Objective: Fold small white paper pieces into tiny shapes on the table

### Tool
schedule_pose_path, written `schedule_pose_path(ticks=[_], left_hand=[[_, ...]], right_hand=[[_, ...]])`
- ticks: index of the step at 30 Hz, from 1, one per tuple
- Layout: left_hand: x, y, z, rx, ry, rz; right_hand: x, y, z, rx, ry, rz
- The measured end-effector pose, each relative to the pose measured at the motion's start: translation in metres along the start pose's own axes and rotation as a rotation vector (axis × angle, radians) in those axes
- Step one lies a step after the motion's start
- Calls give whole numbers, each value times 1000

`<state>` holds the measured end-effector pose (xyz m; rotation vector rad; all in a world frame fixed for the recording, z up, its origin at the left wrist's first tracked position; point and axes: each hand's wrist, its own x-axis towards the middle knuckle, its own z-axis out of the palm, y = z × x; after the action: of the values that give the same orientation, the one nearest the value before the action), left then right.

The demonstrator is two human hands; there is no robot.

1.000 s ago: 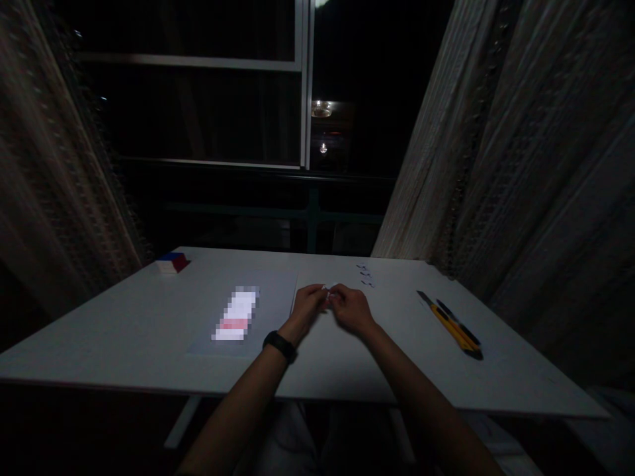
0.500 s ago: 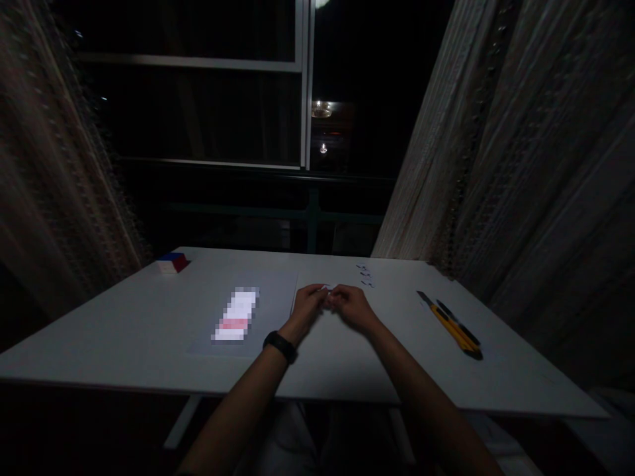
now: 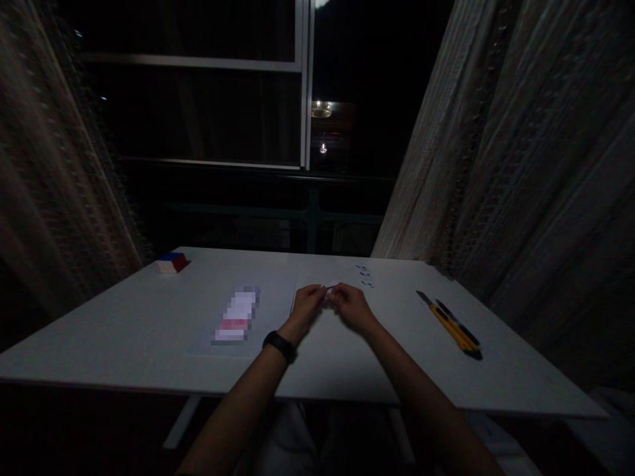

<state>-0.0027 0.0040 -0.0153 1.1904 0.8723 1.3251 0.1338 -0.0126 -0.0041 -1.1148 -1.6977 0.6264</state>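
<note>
Both hands meet over the middle of the white table, fingers bent inward on a small white paper piece (image 3: 329,287). My left hand (image 3: 307,305), with a black band on its wrist, pinches the piece from the left. Its right side is pinched by my right hand (image 3: 352,306). The fingers cover most of the piece, so its shape is hard to make out. Just beyond my right hand lie small white pieces with dark marks (image 3: 366,275), in a short row. A sheet of paper (image 3: 278,297) lies left of my left hand.
A bright, pixelated phone-like rectangle (image 3: 237,316) rests on the sheet. At right, a yellow utility knife (image 3: 454,329) with its blade out lies beside a dark pen (image 3: 459,322). A blue, red and white cube (image 3: 172,263) sits at the table's (image 3: 114,330) far left. Curtains flank a dark window.
My right fingers have shifted slightly against the paper piece, and a little more of it shows between the hands. The bright rectangle looks dimmer. Other things stay in place.
</note>
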Motion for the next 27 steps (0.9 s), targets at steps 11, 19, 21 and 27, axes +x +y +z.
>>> schedule_pose_path(ticks=[11, 19, 21, 27], left_hand=[[-1, 2, 2, 137, -34, 60], [-17, 40, -9, 1062, 358, 341], [-18, 45, -18, 1268, 457, 242], [-10, 35, -46, 1464, 540, 30]], right_hand=[[0, -3, -2, -105, -5, -87], [1, -5, -2, -204, 133, -60], [1, -3, -2, -207, 143, -47], [-1, -1, 0, -201, 117, -39]])
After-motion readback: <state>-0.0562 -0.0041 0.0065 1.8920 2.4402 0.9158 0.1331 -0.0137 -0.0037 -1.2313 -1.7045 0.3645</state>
